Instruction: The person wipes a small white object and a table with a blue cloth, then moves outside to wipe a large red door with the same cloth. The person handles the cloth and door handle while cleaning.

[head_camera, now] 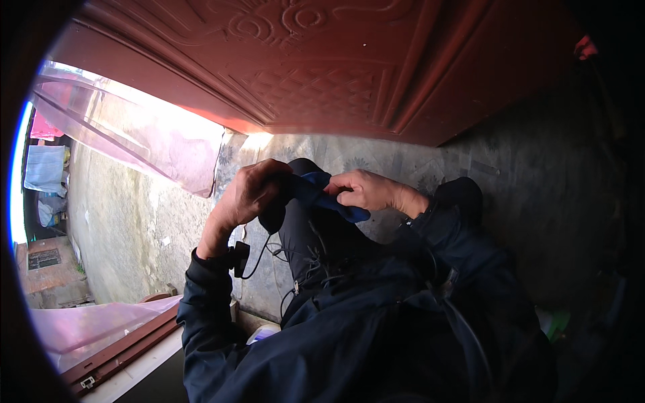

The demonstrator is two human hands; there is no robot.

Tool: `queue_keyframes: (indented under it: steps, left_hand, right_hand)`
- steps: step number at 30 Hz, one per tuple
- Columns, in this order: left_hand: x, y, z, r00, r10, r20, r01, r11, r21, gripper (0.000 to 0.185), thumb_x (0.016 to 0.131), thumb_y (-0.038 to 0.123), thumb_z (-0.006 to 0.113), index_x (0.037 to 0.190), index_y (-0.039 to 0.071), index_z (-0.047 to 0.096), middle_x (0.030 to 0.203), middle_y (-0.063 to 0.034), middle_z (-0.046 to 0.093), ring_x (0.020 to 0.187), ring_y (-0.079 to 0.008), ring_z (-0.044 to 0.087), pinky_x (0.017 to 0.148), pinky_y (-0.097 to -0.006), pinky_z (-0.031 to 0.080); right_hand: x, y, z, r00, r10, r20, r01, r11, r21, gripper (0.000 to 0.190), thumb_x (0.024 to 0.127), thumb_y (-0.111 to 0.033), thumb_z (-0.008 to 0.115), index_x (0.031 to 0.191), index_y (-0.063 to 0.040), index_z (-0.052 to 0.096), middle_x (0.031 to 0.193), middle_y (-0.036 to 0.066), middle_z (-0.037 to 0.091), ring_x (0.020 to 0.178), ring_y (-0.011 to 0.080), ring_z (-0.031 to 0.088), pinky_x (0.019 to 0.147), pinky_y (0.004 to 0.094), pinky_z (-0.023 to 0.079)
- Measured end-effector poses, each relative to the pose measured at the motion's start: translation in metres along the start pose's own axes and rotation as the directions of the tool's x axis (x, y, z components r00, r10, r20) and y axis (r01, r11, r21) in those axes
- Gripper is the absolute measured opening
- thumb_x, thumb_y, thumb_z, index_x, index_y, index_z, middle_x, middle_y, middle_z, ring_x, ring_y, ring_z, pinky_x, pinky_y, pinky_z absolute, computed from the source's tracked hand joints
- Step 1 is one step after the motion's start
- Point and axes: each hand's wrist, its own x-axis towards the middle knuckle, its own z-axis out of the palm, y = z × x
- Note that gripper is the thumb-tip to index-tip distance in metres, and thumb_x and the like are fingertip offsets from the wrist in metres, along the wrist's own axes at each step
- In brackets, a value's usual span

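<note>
Dark blue cloth [322, 196], its exact kind not clear, stretches between my two hands above my raised knee. My left hand [257, 189] grips its darker end, the fingers curled and partly hidden in shadow. With thumb and bent fingers, my right hand [365, 190] pinches the cloth near its other end, which hangs just below the fingers. A small black device [241, 259] with a thin cable sits at my left wrist. Black trousers [322, 242] with loose cords lie under the cloth.
A red-brown embossed door [322, 95] stands ahead, close beyond my hands. Translucent pink sheeting [176, 156] hangs at the doorway on the left, with another piece [101, 322] by the brown frame [126, 347] lower left. Outside is a concrete yard [116, 221]; patterned flooring [403, 161] lies below me.
</note>
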Motion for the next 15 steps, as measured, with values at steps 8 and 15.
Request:
queue_keyframes:
  steps: [8,15]
  left_hand:
    - [0.113,0.114,-0.016,0.964,0.082,0.254,-0.077,0.997,-0.03,0.04,0.094,0.003,0.073,0.134,0.005,0.067,0.12,-0.0185,0.077,0.115,-0.0307,0.074,0.099,-0.0418,0.06]
    - [0.167,0.102,-0.01,0.996,0.083,0.036,-0.085,0.994,0.068,0.034,0.095,0.005,0.076,0.128,0.001,0.07,0.111,-0.015,0.077,0.1,-0.0186,0.073,0.091,-0.0332,0.059]
  right_hand:
    - [-0.018,-0.035,-0.003,0.941,-0.051,-0.334,0.22,0.843,0.492,0.064,0.109,-0.046,0.059,0.154,-0.001,0.049,0.149,0.012,0.059,0.131,0.0185,0.059,0.116,0.0326,0.045]
    - [-0.059,-0.032,-0.023,0.976,-0.005,-0.219,0.215,0.233,0.948,0.095,0.103,-0.076,0.046,0.155,0.003,0.049,0.145,0.018,0.064,0.13,0.0237,0.065,0.11,0.034,0.053]
